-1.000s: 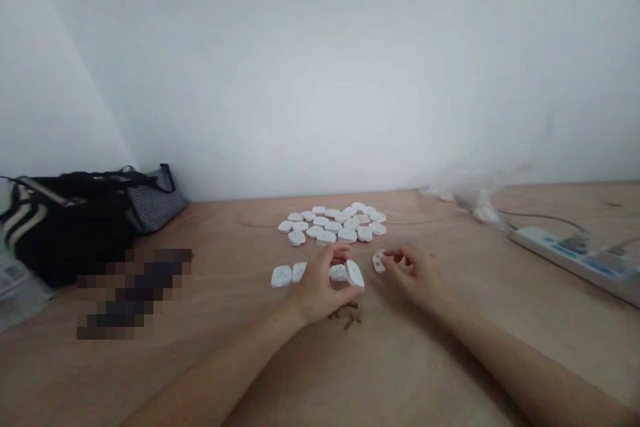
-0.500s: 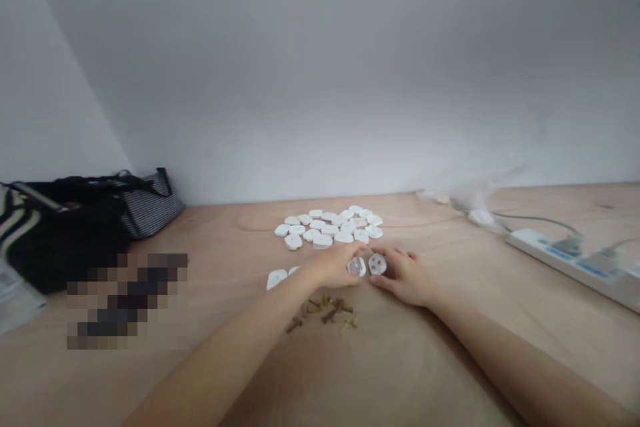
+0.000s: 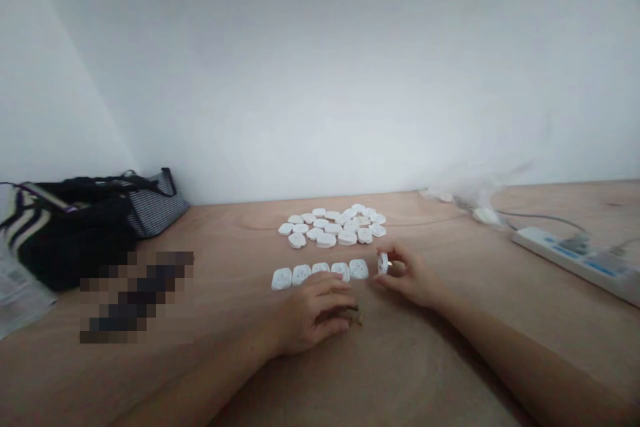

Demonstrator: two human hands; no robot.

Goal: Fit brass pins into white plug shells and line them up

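My right hand (image 3: pixel 413 277) pinches a white plug housing (image 3: pixel 383 263) on edge between thumb and fingers, at the right end of a row. A small brass-coloured bit shows behind the housing. My left hand (image 3: pixel 317 310) hovers palm-down over the small brass pieces (image 3: pixel 357 319), its thumb and fingers apart; most of the brass lies hidden beneath it. Several similar white housings form the row, among them the rightmost one (image 3: pixel 359 269), and the left fingers cover part of the middle ones.
A loose group of white housings (image 3: pixel 327 239) lies farther back. On the right are a power strip (image 3: pixel 565 252) with plugs and a cable, and a clear plastic bag (image 3: pixel 470 203). A black bag (image 3: pixel 75 233) stands at the left, near a blurred-out dark item (image 3: pixel 137 297).
My left hand has pulled back from the row's right end to the brass pieces, leaving a housing lying there. The housing in my right hand has turned from face-on to edge-on.
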